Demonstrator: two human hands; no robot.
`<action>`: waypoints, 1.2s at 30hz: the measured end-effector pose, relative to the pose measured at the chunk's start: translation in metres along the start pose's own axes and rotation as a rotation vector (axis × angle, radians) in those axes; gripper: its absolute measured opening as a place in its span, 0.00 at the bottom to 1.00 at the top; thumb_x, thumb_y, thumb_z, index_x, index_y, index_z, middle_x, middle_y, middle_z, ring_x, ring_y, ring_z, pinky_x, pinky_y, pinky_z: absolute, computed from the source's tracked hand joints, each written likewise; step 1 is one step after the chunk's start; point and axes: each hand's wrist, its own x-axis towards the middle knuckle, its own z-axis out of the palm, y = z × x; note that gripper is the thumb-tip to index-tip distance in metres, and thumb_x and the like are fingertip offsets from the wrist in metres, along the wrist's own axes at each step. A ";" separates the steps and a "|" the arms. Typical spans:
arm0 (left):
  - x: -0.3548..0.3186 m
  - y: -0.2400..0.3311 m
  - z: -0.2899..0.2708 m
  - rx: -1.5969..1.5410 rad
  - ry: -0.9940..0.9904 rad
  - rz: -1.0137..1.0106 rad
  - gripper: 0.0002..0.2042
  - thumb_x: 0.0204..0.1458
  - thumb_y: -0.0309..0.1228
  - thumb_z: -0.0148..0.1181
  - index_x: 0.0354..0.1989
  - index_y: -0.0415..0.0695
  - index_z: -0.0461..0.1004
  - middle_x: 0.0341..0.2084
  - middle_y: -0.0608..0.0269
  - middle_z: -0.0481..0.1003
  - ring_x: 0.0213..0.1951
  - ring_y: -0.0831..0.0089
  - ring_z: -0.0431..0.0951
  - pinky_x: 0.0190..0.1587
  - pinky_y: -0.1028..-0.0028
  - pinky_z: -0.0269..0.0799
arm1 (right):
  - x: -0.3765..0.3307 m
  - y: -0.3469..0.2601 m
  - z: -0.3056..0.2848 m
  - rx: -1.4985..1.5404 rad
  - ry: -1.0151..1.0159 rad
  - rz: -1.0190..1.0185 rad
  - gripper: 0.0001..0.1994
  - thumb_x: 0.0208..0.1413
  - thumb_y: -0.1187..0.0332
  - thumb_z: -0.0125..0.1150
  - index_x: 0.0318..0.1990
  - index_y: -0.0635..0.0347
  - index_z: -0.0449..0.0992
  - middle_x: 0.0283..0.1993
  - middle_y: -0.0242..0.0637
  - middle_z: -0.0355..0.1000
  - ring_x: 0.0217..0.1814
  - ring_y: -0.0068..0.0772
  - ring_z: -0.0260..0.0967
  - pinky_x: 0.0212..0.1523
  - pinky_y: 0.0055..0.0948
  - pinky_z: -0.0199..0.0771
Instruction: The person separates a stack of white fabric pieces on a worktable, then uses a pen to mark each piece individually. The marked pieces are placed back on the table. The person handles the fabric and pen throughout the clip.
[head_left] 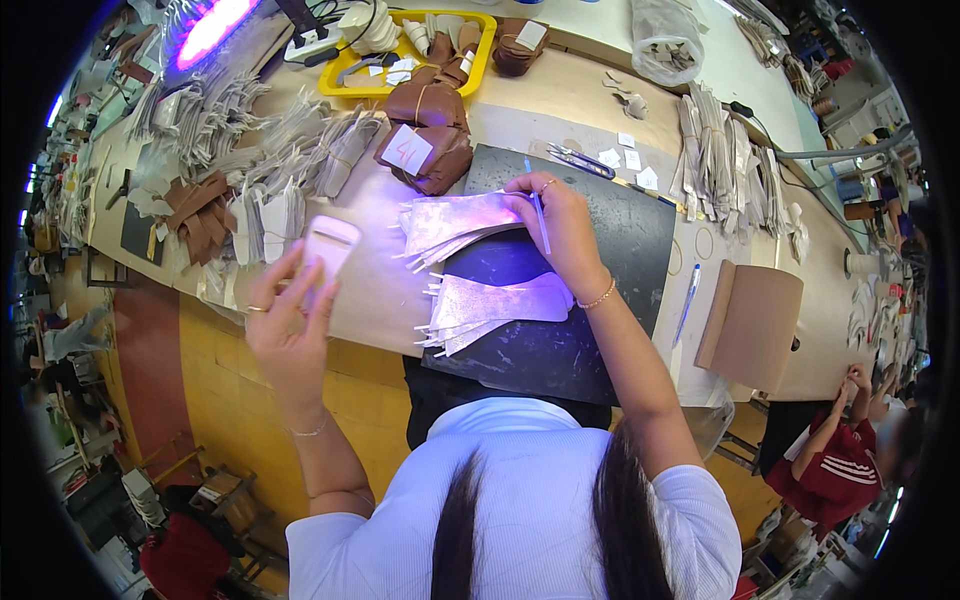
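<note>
My left hand is raised left of the black board and pinches a pale flat cut piece with a slot at its upper end. My right hand has a slim light-blue pen between its fingers. Its fingertips rest at the right end of a fanned stack of whitish cut pieces. A second fanned stack lies just below it, lit purple. Both stacks lie on the black board, their narrow ends reaching past its left edge.
Brown bundled pieces with a paper tag sit behind the board, near a yellow tray. Thread snips lie at the board's far edge. A bright lamp hangs at upper left. Pale bundles and brown sheet material lie right.
</note>
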 end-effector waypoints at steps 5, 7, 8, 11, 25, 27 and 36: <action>-0.023 0.015 0.043 -0.058 -0.286 0.151 0.14 0.46 0.25 0.73 0.43 0.45 0.84 0.48 0.59 0.79 0.47 0.62 0.77 0.50 0.63 0.74 | -0.004 0.000 -0.006 -0.133 0.043 -0.008 0.13 0.54 0.69 0.70 0.46 0.60 0.80 0.42 0.44 0.78 0.45 0.46 0.76 0.48 0.39 0.73; -0.036 0.021 0.072 -0.058 -0.426 0.332 0.13 0.47 0.29 0.73 0.42 0.46 0.83 0.49 0.59 0.79 0.47 0.60 0.76 0.52 0.60 0.71 | -0.005 -0.002 -0.010 -0.271 0.151 -0.115 0.16 0.54 0.68 0.71 0.50 0.57 0.79 0.46 0.44 0.78 0.50 0.45 0.75 0.53 0.40 0.72; -0.042 0.023 0.086 -0.052 -0.500 0.421 0.12 0.47 0.30 0.72 0.42 0.47 0.83 0.50 0.59 0.78 0.47 0.60 0.76 0.53 0.59 0.70 | -0.008 -0.001 -0.014 -0.235 0.174 -0.109 0.17 0.53 0.68 0.71 0.51 0.56 0.79 0.46 0.43 0.78 0.51 0.46 0.73 0.54 0.41 0.69; -0.051 0.022 0.117 -0.058 -0.567 0.513 0.13 0.46 0.30 0.72 0.42 0.49 0.83 0.52 0.61 0.78 0.48 0.60 0.75 0.52 0.59 0.70 | -0.019 -0.001 -0.026 -0.164 0.223 -0.088 0.20 0.53 0.68 0.71 0.54 0.54 0.78 0.47 0.41 0.77 0.53 0.46 0.70 0.55 0.43 0.65; -0.054 0.027 0.142 -0.063 -0.552 0.584 0.12 0.46 0.31 0.70 0.41 0.49 0.84 0.54 0.62 0.78 0.48 0.61 0.75 0.50 0.59 0.69 | -0.081 -0.012 -0.058 -0.036 0.199 0.096 0.15 0.65 0.70 0.58 0.57 0.57 0.76 0.47 0.42 0.77 0.53 0.46 0.71 0.58 0.39 0.66; -0.054 0.027 0.143 -0.069 -0.551 0.587 0.12 0.46 0.31 0.70 0.41 0.49 0.84 0.54 0.63 0.78 0.48 0.62 0.75 0.50 0.59 0.69 | -0.087 -0.016 -0.058 0.004 0.200 0.145 0.15 0.67 0.71 0.56 0.58 0.59 0.75 0.47 0.43 0.77 0.53 0.45 0.73 0.56 0.37 0.68; -0.049 0.024 0.144 -0.065 -0.570 0.645 0.11 0.47 0.33 0.70 0.41 0.49 0.84 0.53 0.63 0.78 0.48 0.63 0.75 0.49 0.60 0.69 | -0.125 -0.027 -0.056 0.140 0.134 0.189 0.08 0.67 0.72 0.57 0.44 0.66 0.81 0.37 0.45 0.78 0.36 0.40 0.77 0.42 0.34 0.76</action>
